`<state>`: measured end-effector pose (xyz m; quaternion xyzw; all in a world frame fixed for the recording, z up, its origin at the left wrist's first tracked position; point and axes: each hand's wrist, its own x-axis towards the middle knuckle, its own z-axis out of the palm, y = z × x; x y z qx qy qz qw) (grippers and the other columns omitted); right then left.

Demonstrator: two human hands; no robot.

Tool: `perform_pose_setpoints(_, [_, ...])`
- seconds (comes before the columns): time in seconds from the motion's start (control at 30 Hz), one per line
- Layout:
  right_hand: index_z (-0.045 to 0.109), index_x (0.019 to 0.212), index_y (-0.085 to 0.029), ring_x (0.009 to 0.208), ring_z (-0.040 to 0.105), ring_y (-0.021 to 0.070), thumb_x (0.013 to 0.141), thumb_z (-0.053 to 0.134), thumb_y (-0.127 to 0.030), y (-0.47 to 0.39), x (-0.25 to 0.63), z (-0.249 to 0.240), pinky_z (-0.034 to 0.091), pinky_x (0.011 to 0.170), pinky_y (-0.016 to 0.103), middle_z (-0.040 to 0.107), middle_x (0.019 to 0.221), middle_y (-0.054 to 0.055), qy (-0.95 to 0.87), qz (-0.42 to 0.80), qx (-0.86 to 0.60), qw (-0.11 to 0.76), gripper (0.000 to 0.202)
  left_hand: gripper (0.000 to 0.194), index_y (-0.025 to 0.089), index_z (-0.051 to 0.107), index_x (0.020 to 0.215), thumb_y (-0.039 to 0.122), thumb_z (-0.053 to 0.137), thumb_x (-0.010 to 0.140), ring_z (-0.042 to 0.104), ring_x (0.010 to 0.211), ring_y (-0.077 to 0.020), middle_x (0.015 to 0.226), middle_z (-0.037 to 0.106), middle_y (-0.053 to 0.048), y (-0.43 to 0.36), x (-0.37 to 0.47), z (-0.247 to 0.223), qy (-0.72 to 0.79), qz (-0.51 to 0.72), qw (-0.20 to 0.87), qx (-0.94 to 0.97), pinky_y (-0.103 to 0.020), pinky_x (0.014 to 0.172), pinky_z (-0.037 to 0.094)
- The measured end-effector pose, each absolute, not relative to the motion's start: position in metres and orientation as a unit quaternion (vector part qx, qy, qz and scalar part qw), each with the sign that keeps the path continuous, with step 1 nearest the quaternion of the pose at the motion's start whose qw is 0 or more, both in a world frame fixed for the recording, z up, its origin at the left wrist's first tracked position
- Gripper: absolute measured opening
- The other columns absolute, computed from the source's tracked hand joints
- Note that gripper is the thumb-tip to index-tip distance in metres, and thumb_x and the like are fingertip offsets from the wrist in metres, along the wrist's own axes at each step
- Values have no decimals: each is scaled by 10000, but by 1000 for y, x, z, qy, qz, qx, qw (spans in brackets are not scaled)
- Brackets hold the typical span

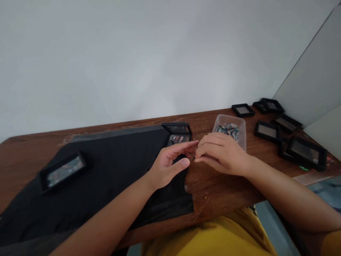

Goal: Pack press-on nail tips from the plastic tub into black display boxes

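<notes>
My left hand (169,163) is held over the right edge of the black cloth (114,156). Its fingers stretch toward my right hand, and the thumb stands apart. My right hand (217,151) is closed in a pinch, with its fingertips beside the left fingers; whatever it holds is too small to make out. Just behind my left hand stands a black display box (188,128) with its lid raised. Several patterned press-on nails (176,138) lie in a row inside it. A clear plastic tub (242,125) behind my right hand holds a pile of small glossy pieces (231,130) that look like nails.
A closed black box (63,172) with a clear window lies on the cloth at the left. Several more windowed black boxes (268,131) are spread over the right end of the wooden table (226,192). A white wall (133,64) rises behind the table.
</notes>
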<state>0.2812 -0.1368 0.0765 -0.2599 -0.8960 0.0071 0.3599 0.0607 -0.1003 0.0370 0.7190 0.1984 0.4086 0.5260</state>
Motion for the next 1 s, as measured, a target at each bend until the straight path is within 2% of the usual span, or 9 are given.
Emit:
perform_pose_setpoints(0.17, [622, 925, -195, 794, 604, 164, 1093, 454, -284, -139, 280, 78, 449, 744, 293, 690, 877, 47, -897, 1, -254, 361, 254, 440, 227, 806, 1119, 548, 808, 818, 774, 899, -229, 1017, 818, -99, -102, 60, 37, 205, 386, 591, 678, -313, 837, 617])
perform_pose_setpoints(0.33, [622, 928, -200, 777, 596, 161, 1094, 452, -291, -141, 278, 78, 443, 722, 292, 690, 876, 43, -898, 5, -251, 361, 255, 585, 195, 805, 1106, 595, 884, 687, 772, 849, -248, 995, 814, -128, -99, 59, 33, 210, 348, 638, 654, -343, 790, 625])
perform_pose_setpoints(0.63, [612, 946, -206, 791, 602, 160, 1096, 441, -290, -142, 277, 77, 446, 727, 295, 687, 896, 44, -899, 21, -253, 357, 243, 609, 190, 806, 1064, 681, 832, 703, 769, 980, -315, 982, 813, -130, -99, 62, 34, 240, 311, 666, 634, -445, 912, 615])
perform_pose_setpoints(0.83, [618, 938, -193, 778, 594, 162, 1093, 447, -282, -141, 277, 77, 443, 712, 295, 687, 887, 49, -898, 17, -258, 355, 248, 507, 191, 814, 958, 635, 846, 715, 777, 881, -271, 892, 814, -102, -101, 64, 40, 261, 304, 658, 637, -402, 851, 638])
perform_pose_setpoints(1.0, [632, 945, -198, 781, 587, 166, 1084, 470, -294, -140, 279, 75, 445, 725, 297, 671, 876, 47, -899, 20, -268, 347, 235, 509, 177, 795, 919, 638, 844, 708, 770, 791, -248, 852, 807, -92, -103, 67, 40, 278, 297, 668, 623, -397, 794, 648])
